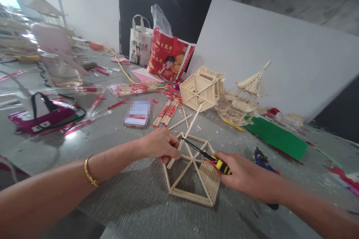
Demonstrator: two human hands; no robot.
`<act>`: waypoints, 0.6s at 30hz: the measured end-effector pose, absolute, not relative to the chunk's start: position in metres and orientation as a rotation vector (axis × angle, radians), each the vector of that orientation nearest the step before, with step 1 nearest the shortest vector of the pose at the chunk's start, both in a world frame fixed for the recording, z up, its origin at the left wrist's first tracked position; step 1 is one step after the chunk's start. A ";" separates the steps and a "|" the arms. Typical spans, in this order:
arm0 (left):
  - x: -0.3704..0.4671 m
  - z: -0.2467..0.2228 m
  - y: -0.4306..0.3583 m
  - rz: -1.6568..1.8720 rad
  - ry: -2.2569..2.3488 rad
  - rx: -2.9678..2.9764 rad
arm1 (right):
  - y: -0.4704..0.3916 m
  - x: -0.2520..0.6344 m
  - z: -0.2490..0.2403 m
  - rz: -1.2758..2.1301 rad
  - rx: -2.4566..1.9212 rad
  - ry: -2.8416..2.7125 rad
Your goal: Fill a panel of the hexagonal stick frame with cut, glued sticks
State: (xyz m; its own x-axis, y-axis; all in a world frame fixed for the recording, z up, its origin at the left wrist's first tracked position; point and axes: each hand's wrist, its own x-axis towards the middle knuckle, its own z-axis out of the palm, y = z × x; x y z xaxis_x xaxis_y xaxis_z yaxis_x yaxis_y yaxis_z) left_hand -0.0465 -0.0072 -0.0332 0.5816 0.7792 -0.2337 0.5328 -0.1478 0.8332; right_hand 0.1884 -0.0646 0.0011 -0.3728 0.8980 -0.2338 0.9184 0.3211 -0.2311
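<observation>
One hexagonal frame: lies flat on the grey tabletop between our two hands, its six spokes meeting at a central hub, with one wedge on the right side packed with sticks laid edge to edge.
Left hand: bent over the upper left rim of the frame, fingers curled in and thumb pressed near them, pinching the long stick; we wear a gold bracelet on that wrist.
Long stick: slants across the frame's upper left, its far end reaching past the rim, its near end showing below our left hand.
Right hand: closed around the handle of a yellow-and-black hand tool, whose dark, slender tip points left and meets the long stick in our view; whether it bites the wood, we cannot tell.
Beyond the frame: we see a hexagonal stick box tilted so one spoked face turns toward us, and just beside it a stick model with a peaked roof.
Right side: a green sheet lies near the model, and a blue tool is partly hidden by our right forearm.
Left of center: red-marked sticks lie near a phone, its screen blurred.
Back of the table: a red bag stands beside a white tote.
</observation>
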 end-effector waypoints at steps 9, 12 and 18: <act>-0.046 -0.031 -0.008 0.304 1.082 1.828 | -0.064 0.188 0.002 -0.571 1.688 2.441; -0.046 -0.030 -0.008 0.306 1.081 1.825 | -0.064 0.189 0.001 -0.559 1.681 2.459; -0.046 -0.031 -0.009 0.309 1.080 1.812 | -0.064 0.189 0.000 -0.553 1.678 2.455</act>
